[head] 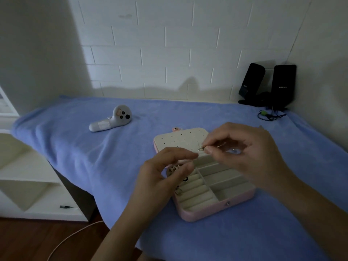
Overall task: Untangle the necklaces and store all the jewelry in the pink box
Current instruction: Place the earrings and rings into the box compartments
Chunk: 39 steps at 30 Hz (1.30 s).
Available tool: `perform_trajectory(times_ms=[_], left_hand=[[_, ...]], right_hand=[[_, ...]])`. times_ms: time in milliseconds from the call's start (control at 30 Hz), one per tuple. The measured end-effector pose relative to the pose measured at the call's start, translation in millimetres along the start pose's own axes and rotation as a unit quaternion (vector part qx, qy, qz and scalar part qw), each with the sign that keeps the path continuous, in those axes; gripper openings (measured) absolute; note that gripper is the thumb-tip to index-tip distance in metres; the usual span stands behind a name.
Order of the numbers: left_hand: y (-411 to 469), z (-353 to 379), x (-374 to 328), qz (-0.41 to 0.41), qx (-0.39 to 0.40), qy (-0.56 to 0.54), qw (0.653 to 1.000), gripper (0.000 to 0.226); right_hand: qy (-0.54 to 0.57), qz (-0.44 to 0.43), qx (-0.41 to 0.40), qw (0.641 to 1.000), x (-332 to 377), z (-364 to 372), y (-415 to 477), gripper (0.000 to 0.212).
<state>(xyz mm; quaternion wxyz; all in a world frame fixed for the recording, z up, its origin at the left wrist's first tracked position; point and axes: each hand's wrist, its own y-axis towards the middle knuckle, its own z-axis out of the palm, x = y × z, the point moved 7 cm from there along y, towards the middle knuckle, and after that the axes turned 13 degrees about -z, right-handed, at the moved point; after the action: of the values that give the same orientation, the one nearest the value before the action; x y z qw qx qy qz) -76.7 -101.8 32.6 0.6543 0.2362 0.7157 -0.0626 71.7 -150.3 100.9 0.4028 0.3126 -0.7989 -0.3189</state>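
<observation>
The pink box [216,208] lies open on the blue cloth, its cream lid panel [180,138] with small holes flat behind it. Ring rolls and compartments fill the base. A dark ring [185,179] and a silver ring [178,191] sit in the rolls at the left. My right hand [250,157] hovers over the box and pinches a small silver piece of jewelry [201,149] between thumb and forefinger. My left hand [163,176] is just left of it, fingers loosely curled, fingertips close to the piece; whether they touch it is unclear.
A white handheld controller [111,119] lies on the blue cloth [75,147] to the far left. Two black speakers [269,85] and a cable stand in the back right corner against the brick wall. White shelves are left of the table; the table's front left edge drops to the floor.
</observation>
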Motion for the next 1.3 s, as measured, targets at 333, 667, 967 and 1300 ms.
perform_trajectory(times_ms=[333, 667, 967, 1300], left_hand=[[4.1, 1.5, -2.3, -0.02, 0.01, -0.113, 0.993, 0.012], [2.4, -9.2, -12.6, 0.013, -0.038, 0.124, 0.991, 0.01], [-3.5, -12.0, -11.1, 0.052, -0.018, 0.186, 0.981, 0.013], [0.9, -19.9, 21.9, 0.017, -0.079, 0.214, 0.974, 0.025]], right_hand=[[0.017, 0.014, 0.01, 1.0, -0.5, 17.3, -4.0, 0.003], [-0.092, -0.054, 0.103, 0.989, 8.5, 33.0, -5.0, 0.016], [0.013, 0.198, 0.062, 0.978, -20.5, 29.1, -15.3, 0.014], [0.124, 0.359, 0.091, 0.921, -34.6, 42.5, -29.7, 0.007]])
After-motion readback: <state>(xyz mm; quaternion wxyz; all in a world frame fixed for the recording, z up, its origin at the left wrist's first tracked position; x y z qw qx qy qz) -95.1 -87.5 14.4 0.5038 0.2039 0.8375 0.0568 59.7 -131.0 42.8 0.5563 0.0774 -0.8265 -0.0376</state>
